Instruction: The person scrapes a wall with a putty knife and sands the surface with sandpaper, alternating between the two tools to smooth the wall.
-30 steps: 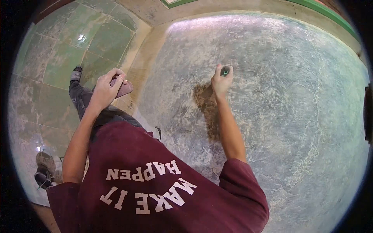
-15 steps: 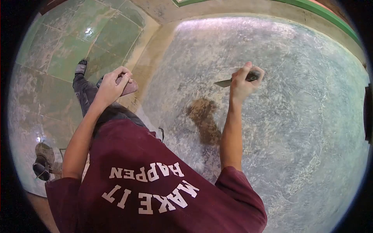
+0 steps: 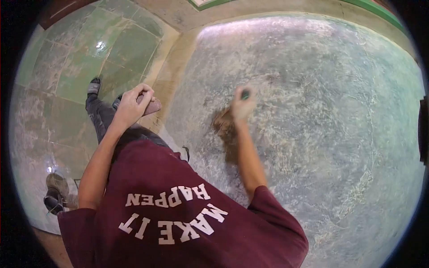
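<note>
A mottled grey-blue wall [image 3: 313, 125] fills the right half of the view. My right hand [image 3: 243, 105] is closed on a dark-handled scraper [image 3: 245, 94] in front of this wall; motion blurs the hand, and the blade cannot be made out. Near the wall's left edge, my left hand [image 3: 132, 107] grips a flat, reddish-brown piece [image 3: 152, 107] between thumb and fingers. The piece sticks out to the right of the fingers. A brown shadow lies on the wall beside my right forearm.
Dusty green tiles [image 3: 80, 116] cover the floor at the left, where my two feet stand apart. A tan strip [image 3: 172, 67] runs between tiles and wall. Green trim [image 3: 380, 11] follows the top right edge.
My right hand has moved left across the wall with the scraper, whose blade no longer shows. My left hand and its piece have shifted only slightly down.
</note>
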`<action>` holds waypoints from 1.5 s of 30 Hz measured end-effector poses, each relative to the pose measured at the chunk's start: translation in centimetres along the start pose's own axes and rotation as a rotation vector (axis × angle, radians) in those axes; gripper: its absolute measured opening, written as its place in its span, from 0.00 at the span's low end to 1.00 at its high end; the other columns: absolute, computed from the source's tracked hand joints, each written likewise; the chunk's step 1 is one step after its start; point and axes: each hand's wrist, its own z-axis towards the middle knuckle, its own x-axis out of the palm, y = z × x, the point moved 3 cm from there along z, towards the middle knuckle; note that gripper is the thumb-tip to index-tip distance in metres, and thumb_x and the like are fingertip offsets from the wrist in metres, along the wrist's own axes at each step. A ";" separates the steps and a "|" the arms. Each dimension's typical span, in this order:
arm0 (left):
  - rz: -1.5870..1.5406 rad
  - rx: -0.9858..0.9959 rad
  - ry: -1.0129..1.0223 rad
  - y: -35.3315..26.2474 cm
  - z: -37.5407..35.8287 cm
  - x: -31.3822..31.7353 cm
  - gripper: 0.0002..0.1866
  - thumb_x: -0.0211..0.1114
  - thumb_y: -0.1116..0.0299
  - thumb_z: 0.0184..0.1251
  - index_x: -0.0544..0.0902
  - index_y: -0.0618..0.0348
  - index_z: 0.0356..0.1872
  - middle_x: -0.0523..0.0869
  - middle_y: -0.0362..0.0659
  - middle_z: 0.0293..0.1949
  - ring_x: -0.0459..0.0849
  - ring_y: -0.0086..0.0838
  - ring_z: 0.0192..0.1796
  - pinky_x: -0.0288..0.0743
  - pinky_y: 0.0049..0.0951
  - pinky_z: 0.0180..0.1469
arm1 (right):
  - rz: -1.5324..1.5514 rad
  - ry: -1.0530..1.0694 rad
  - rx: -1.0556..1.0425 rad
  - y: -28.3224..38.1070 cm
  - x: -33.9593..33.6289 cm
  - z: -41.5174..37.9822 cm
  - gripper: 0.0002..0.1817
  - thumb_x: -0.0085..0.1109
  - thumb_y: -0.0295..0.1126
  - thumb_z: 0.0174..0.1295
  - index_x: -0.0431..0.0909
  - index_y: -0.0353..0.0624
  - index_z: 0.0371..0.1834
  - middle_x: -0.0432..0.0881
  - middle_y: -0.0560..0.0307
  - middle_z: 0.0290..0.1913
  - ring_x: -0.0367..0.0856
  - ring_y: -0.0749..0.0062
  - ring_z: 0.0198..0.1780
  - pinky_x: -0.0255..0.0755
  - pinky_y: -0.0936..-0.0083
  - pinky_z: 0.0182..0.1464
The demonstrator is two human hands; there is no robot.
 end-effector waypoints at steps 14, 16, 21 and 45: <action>-0.148 -0.010 0.324 -7.4 6.6 20.2 0.21 0.71 0.67 0.68 0.83 0.61 0.60 0.91 0.48 0.50 0.88 0.30 0.52 0.78 0.30 0.60 | 0.141 0.152 0.499 1.7 1.0 -20.4 0.13 0.67 0.36 0.69 0.76 0.38 0.36 0.76 0.46 0.25 0.73 0.61 0.26 0.71 0.64 0.34; -0.086 0.021 0.312 -7.8 6.9 24.2 0.20 0.68 0.70 0.69 0.83 0.60 0.61 0.91 0.50 0.48 0.90 0.32 0.50 0.79 0.30 0.58 | 0.136 0.125 0.591 2.3 0.6 -22.3 0.13 0.67 0.36 0.69 0.76 0.38 0.36 0.76 0.47 0.25 0.72 0.63 0.26 0.71 0.65 0.34; 0.062 0.382 0.350 -6.3 4.8 31.5 0.33 0.50 0.85 0.66 0.72 0.56 0.75 0.74 0.56 0.73 0.72 0.47 0.75 0.66 0.35 0.75 | 0.125 0.054 0.757 4.1 1.5 -26.0 0.12 0.68 0.34 0.69 0.77 0.38 0.36 0.74 0.52 0.24 0.70 0.69 0.26 0.71 0.66 0.34; 0.561 0.541 0.447 -7.5 3.8 35.9 0.34 0.46 0.84 0.71 0.50 0.82 0.77 0.56 0.73 0.77 0.59 0.60 0.80 0.61 0.44 0.80 | 0.277 0.064 0.759 1.4 -1.0 -23.3 0.13 0.68 0.34 0.68 0.78 0.35 0.45 0.83 0.43 0.32 0.82 0.58 0.33 0.76 0.63 0.41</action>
